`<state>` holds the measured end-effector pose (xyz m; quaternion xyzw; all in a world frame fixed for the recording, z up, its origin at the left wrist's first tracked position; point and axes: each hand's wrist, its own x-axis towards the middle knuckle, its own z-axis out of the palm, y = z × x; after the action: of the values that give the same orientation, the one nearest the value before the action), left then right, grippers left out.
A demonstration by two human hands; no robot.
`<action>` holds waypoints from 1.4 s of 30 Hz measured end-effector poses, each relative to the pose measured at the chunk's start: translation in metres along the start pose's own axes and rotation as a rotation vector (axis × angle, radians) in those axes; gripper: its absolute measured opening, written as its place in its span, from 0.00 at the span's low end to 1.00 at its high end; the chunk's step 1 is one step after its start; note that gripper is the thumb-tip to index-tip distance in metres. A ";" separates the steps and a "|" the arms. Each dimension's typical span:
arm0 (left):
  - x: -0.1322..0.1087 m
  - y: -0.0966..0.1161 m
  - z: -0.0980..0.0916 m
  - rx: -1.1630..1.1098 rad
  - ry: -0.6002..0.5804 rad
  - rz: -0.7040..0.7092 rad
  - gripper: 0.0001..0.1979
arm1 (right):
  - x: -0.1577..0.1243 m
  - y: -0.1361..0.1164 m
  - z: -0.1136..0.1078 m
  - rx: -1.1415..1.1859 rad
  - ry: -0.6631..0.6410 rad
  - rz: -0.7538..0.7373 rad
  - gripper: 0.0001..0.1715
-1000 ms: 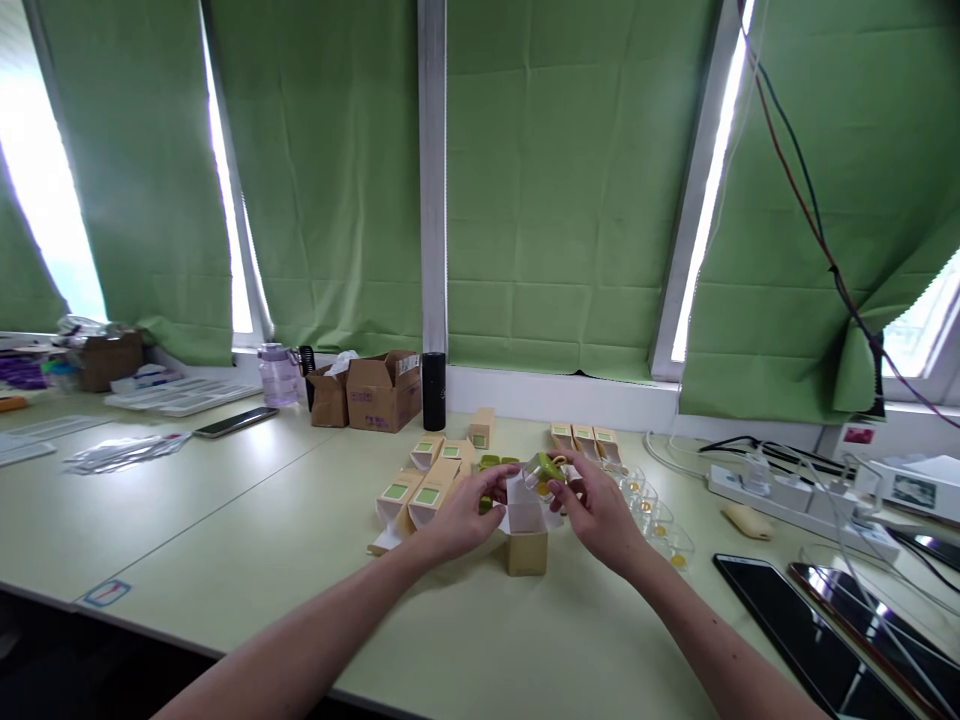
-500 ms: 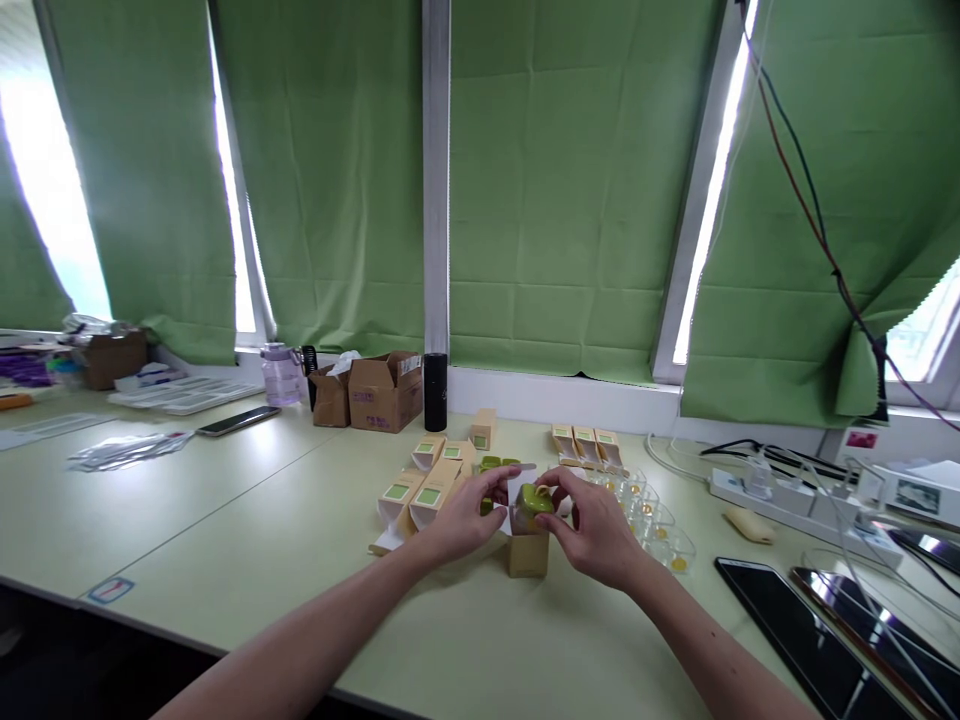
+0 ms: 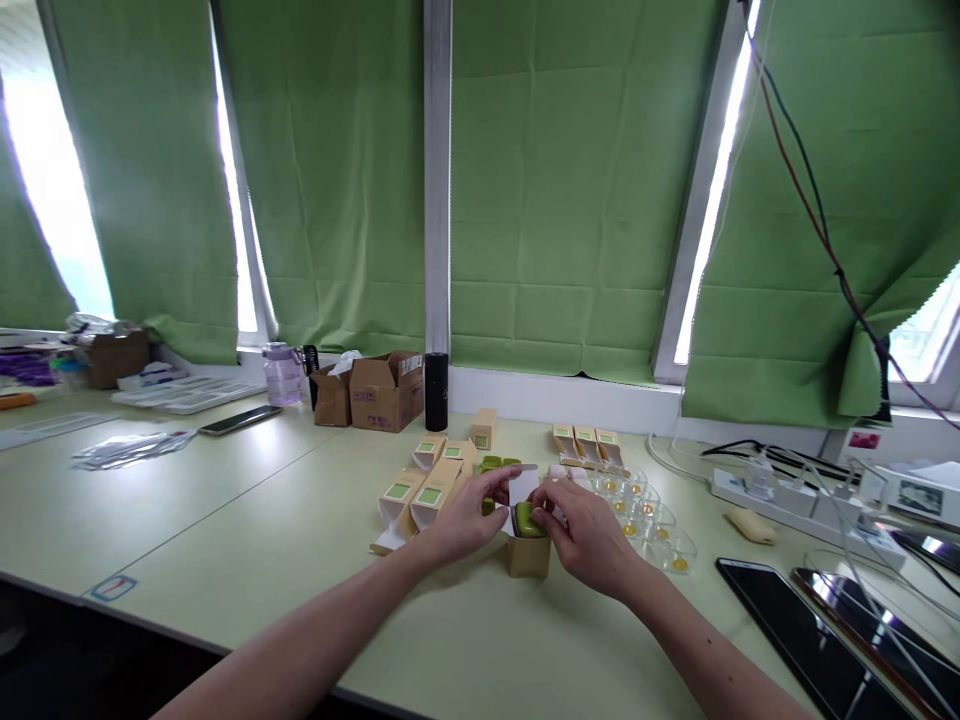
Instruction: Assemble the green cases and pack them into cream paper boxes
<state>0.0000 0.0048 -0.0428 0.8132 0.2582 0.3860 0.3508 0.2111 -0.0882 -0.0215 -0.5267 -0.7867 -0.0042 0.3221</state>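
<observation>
Small box (image 3: 528, 557), upright — left hand (image 3: 466, 520) fingers pinched its white flap (image 3: 523, 486); right hand (image 3: 592, 540) fingers gripped green case (image 3: 529, 520) at the mouth. Best lowered squarely, box braced.

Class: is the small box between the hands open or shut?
Open: the box has its white flap up, a green item in its top.

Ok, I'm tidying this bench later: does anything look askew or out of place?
The far-right curtain hangs askew, its lower corner bunched where dangling cables cross it. Small boxes beside the left hand lie tipped over, flaps open.
</observation>
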 end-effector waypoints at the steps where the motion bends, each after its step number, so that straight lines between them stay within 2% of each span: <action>1: 0.000 0.000 0.000 -0.001 -0.004 0.003 0.34 | 0.000 0.000 0.001 0.000 0.011 -0.003 0.05; 5: 0.001 -0.001 0.001 -0.013 -0.026 0.021 0.35 | 0.001 0.002 0.006 0.051 0.051 -0.034 0.07; 12: 0.000 -0.005 0.000 -0.005 -0.018 0.021 0.34 | 0.001 0.007 0.016 0.114 0.084 0.002 0.08; 25: -0.001 -0.001 0.000 -0.031 -0.014 0.031 0.34 | 0.002 0.010 0.022 0.158 0.087 -0.011 0.12; 28: -0.001 0.000 -0.001 -0.050 -0.003 0.015 0.33 | 0.003 0.011 0.023 0.183 0.123 -0.025 0.12; 32: -0.001 0.002 -0.002 -0.082 -0.003 -0.010 0.33 | 0.005 0.015 0.024 0.263 0.244 -0.028 0.13; 36: 0.000 0.008 -0.003 -0.141 -0.008 -0.035 0.32 | 0.008 0.022 0.024 0.340 0.351 0.029 0.13; 42: 0.002 0.006 -0.005 -0.185 0.001 -0.066 0.28 | 0.008 0.027 0.026 0.426 0.398 0.200 0.12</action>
<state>-0.0024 0.0041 -0.0347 0.7683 0.2479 0.3968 0.4369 0.2184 -0.0607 -0.0469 -0.5108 -0.6356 0.0894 0.5719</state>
